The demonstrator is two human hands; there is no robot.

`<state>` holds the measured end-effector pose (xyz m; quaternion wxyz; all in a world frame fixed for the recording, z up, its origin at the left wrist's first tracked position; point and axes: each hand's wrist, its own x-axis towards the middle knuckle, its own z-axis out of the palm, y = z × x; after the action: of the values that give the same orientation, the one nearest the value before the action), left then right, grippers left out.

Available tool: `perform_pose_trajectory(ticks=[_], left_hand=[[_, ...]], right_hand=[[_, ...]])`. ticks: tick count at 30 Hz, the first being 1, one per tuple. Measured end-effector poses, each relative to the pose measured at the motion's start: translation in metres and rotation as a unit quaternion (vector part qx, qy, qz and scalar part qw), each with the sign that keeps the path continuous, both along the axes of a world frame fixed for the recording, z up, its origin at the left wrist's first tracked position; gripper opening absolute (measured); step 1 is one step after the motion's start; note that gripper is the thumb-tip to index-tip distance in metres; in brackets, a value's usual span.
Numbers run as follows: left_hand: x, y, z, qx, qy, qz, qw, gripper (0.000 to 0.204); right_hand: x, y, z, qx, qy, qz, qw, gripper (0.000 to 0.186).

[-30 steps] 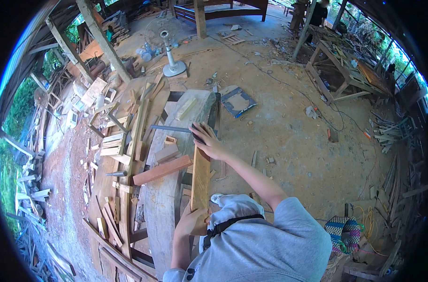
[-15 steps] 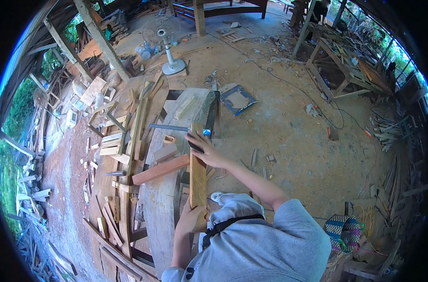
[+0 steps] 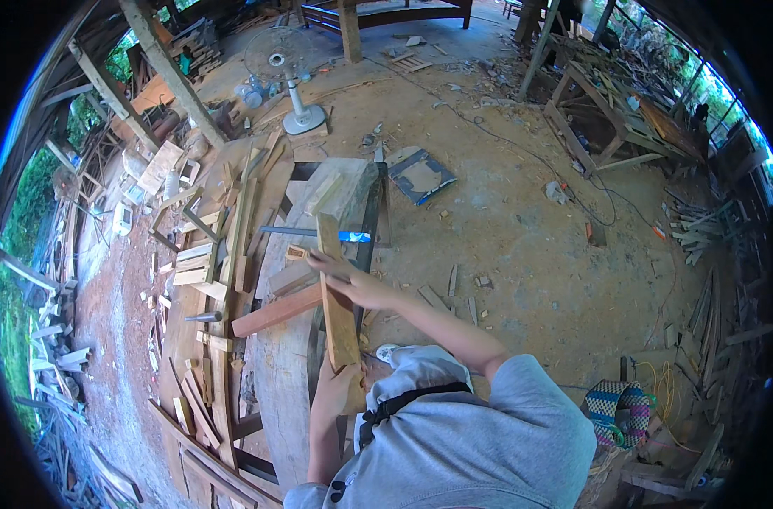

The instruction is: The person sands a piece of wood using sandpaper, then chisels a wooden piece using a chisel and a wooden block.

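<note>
A golden-yellow board (image 3: pixel 341 327) with darker brown streaks stands out against the weathered grey of a wooden bench (image 3: pixel 286 386), beside a reddish-brown block (image 3: pixel 276 312) and a pale cream strip (image 3: pixel 324 194). A dark grey bar (image 3: pixel 286 231) and a bright blue piece marked with white (image 3: pixel 354 237) add cooler tones. The wearer's light grey-blue shirt (image 3: pixel 480 441) meets a black strap (image 3: pixel 416 398). At right, a woven basket (image 3: pixel 605 412) shows checks of blue, white, pink and black near a yellow cord (image 3: pixel 665 382), over a tan-brown floor (image 3: pixel 539 314); green foliage (image 3: pixel 30 212) colours the left edge.
</note>
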<state>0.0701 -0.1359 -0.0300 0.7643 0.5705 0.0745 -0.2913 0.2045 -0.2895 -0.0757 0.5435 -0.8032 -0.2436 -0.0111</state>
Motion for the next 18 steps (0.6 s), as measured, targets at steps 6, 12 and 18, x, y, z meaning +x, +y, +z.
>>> perform_pose_trajectory(ticks=[6, 12, 18], left_hand=[[0.0, -0.005, 0.005, 0.02, 0.0, -0.008, 1.0, 0.033], [0.017, 0.001, -0.001, 0.032, 0.014, 0.024, 0.999, 0.024], [0.011, -0.009, 0.014, -0.007, -0.027, -0.038, 0.999, 0.033]], right_hand=[[0.064, -0.009, -0.002, 0.031, 0.006, -0.091, 0.995, 0.042], [-0.022, 0.015, 0.001, -0.006, -0.01, 0.038, 0.999, 0.045], [0.019, -0.026, 0.024, -0.088, -0.028, -0.134, 0.987, 0.046]])
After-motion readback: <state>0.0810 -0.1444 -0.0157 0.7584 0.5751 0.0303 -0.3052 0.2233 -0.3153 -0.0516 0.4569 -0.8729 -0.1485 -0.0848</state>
